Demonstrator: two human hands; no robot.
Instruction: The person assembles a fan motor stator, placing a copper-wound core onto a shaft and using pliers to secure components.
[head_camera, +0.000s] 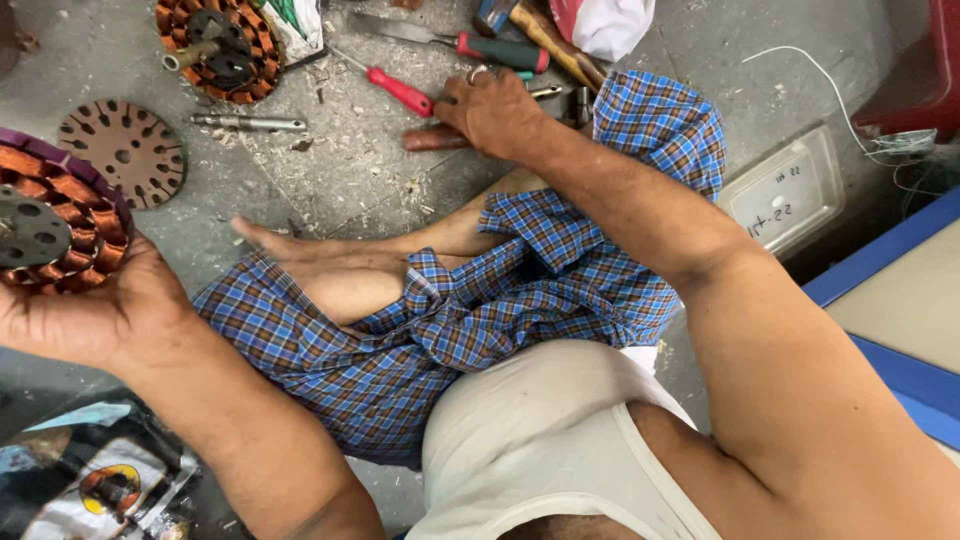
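Copper-wound round stator (50, 222) rests cupped in my left hand (95, 310) at frame left, freeing my right hand (490, 110), closing on a red-handled screwdriver (398, 90).

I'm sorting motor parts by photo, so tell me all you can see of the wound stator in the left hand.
The stator is a round ring of copper-coloured wire coils, packed side by side around a grey metal hub with holes. A purple band lines its outer rim. It lies tilted, partly cut off by the left edge of the picture. The left hand cups it from below, thumb against the rim. It is held above the grey floor.
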